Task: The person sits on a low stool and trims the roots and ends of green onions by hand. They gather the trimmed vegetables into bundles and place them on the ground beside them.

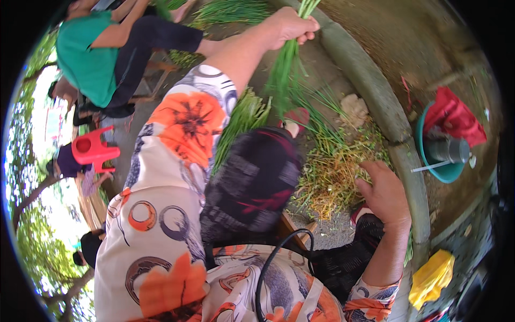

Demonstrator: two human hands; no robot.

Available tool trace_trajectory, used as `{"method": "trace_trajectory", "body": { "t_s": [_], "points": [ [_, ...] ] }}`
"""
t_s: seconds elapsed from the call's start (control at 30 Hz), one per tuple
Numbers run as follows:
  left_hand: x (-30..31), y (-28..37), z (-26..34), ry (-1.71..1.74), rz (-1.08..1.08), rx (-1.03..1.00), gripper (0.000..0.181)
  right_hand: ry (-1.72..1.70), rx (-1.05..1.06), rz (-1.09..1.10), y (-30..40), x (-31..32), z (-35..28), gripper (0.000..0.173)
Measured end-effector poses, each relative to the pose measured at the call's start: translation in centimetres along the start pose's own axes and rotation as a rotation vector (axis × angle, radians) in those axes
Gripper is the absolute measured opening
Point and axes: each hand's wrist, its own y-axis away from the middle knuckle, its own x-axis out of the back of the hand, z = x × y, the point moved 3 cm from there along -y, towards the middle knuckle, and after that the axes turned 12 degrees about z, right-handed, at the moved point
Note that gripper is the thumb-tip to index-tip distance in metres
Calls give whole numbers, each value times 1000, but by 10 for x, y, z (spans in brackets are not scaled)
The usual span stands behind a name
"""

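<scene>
My left hand (295, 28), on an outstretched arm, grips a bunch of long, thin green stalks like chives (283, 72). Their pale ends stick up above the fist and the green leaves hang below. Open and holding nothing visible, my right hand (384, 197) is over the right edge of a heap of yellowed leaves and trimmings (328, 183). Loose green stalks (322, 120) lie at the top of that heap. Another bundle of green stalks (245, 120) rests on the ground, partly hidden by my left sleeve and dark-trousered leg.
A curved concrete kerb (362, 68) runs along the right. Beyond it are a teal basin (446, 173) with a metal container and red cloth, and a yellow bag or cloth (432, 277). At upper left a person in green (86, 56) sits near more stalks (233, 11); a red plastic stool (94, 149) is below.
</scene>
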Motion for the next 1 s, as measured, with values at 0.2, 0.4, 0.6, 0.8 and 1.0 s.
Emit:
{"method": "trace_trajectory", "body": {
  "t_s": [0.2,0.4,0.6,0.8,1.0],
  "points": [
    [148,36,-130,-579,142,94,20,73,54,-115,-24,-39,-14,34],
    [178,101,-272,-1059,203,298,29,75,7,-233,-47,-53,-34,36],
    [149,115,-316,-876,301,463,65,65,6,-279,-66,-67,-37,36],
    [134,102,-333,-826,368,429,94,50,12,-295,-73,-76,-42,36],
    [122,90,-332,-880,412,486,112,46,2,-301,-71,-72,-47,37]
  ]
}}
